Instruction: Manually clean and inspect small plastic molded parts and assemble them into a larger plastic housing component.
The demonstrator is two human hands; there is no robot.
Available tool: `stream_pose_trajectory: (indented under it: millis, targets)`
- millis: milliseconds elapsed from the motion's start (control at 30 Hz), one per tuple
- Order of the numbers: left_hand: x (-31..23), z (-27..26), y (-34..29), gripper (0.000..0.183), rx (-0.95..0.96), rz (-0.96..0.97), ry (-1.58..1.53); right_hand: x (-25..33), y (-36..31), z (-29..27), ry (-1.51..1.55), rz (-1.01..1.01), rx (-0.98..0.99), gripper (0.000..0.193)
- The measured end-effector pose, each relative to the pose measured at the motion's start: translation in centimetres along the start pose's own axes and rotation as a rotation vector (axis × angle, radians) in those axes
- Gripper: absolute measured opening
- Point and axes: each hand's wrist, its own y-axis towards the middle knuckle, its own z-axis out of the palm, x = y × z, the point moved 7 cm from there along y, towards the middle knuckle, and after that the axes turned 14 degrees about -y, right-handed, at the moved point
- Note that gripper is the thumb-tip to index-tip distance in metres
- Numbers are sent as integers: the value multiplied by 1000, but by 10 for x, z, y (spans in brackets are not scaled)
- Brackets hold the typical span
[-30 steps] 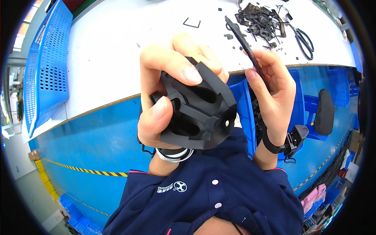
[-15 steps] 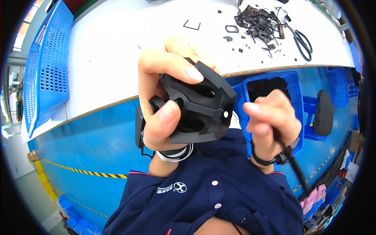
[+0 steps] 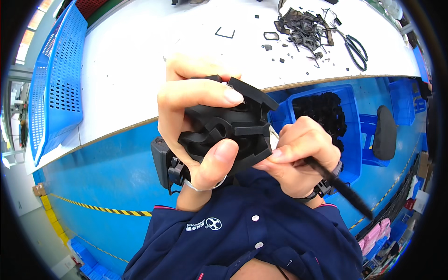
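My left hand is closed around a black molded plastic part with curved hollows and a ridge down its middle, held up in front of my chest. Its fingers grip the upper edge while the thumb presses the near side. In my right hand is a slim black pen-like tool, its rear end pointing down to the right. The right fingertips meet the lower right edge of the plastic part. They hide the tool's working tip, so its exact kind cannot be told.
Behind my hands is a white table with a blue perforated basket at left. Black scraps and black-handled scissors lie at the far right. Beneath the table's edge, a blue bin holds black pieces.
My right hand has moved left with the tool to the edge of the plastic part. The left hand has tilted the part, and a white spot on it no longer shows.
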Motion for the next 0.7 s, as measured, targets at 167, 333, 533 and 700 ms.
stream_pose_trajectory:
  millis: [167,333,533,700]
  targets:
    - [0,6,2,54,179,-9,135,-9,-4,-1,50,20,-48,24]
    - [6,26,7,105,314,59,38,-28,-8,-2,189,219,-61,33]
    - [19,32,6,115,241,86,-113,-32,-5,-5,262,302,-32,29]
    - [17,26,7,89,268,85,98,-31,1,-6,175,383,99,28]
